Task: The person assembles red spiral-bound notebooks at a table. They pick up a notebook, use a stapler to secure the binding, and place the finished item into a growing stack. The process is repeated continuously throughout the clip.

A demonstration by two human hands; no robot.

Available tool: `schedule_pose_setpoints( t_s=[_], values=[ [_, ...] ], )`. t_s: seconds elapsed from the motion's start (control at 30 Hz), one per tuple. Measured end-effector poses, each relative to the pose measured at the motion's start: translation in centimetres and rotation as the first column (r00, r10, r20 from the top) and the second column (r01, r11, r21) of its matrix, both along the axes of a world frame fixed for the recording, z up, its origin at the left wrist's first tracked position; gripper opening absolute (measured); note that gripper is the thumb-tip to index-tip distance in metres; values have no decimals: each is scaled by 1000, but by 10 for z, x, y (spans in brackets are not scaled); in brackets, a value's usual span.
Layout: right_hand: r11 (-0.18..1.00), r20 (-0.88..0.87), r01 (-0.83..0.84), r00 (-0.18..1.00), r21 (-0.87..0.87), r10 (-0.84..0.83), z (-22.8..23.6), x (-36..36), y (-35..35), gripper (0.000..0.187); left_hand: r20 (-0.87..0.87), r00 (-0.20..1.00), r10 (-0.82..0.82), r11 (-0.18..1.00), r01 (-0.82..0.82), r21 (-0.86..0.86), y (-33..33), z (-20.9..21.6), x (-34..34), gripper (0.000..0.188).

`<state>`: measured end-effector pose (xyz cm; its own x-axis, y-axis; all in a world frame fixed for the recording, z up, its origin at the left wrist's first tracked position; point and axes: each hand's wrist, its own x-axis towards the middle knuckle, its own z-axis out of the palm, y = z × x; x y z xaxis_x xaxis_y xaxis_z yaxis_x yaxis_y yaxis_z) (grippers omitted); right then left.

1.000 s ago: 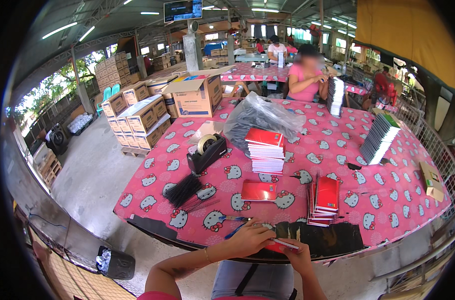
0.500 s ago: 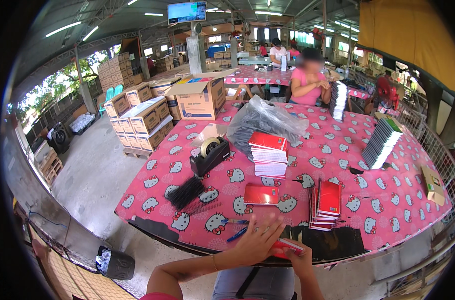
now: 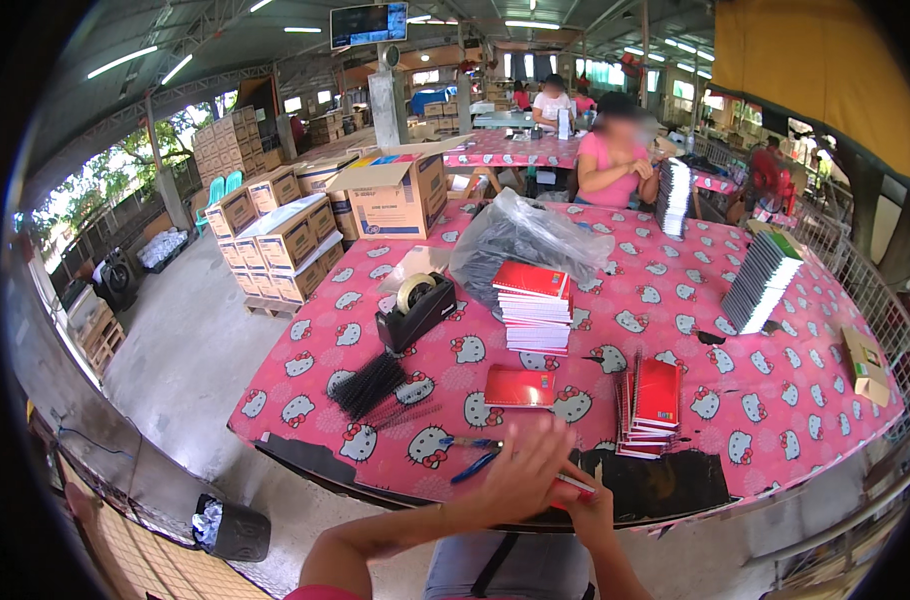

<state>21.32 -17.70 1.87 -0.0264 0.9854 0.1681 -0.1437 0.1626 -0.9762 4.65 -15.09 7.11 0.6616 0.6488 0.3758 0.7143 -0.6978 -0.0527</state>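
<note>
At the table's near edge my right hand (image 3: 592,515) grips a small red notebook (image 3: 572,487), which is mostly hidden by my hands. My left hand (image 3: 530,465) lies across its upper side with fingers stretched out, slightly blurred. Left of that hand is a blue-handled tool that looks like pliers (image 3: 472,465). Just beyond my hands a single red notebook (image 3: 520,387) lies flat. A fanned pile of red spiral notebooks (image 3: 657,395) sits to the right, and a taller stack (image 3: 533,310) stands farther back.
Black spiral coils (image 3: 368,387) lie left, near a black tape dispenser (image 3: 417,312). A grey plastic bag (image 3: 530,240) rests behind the tall stack. Cardboard boxes (image 3: 390,205) stand at the far left. Another notebook stack (image 3: 762,285) is at right; a co-worker (image 3: 615,165) sits across the pink-covered table (image 3: 305,375).
My left hand has shifted slightly right and up over the held notebook, and more of the notebook is covered. The right hand stays around it. The view has moved slightly.
</note>
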Motion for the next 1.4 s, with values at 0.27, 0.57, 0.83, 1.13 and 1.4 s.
schedule_pose_setpoints(
  t_s=[0.27,0.57,0.83,1.13,1.4],
  values=[
    [998,48,58,997,-9,-57,-5,9,3,42,60,998,-37,998,34,49,9,-1,20,84],
    [989,-31,91,996,120,-88,-17,15,1,49,169,972,-166,986,162,38,9,-15,29,88],
    [972,266,102,951,209,-157,8,-4,-18,83,786,600,150,748,451,-487,-28,-12,18,68],
    [776,736,-118,432,620,-522,34,3,10,30,687,711,151,657,447,-607,39,-77,-20,35],
    [802,738,-79,454,592,-500,40,2,33,18,202,964,173,985,-170,-30,44,-74,-91,45]
  ],
)
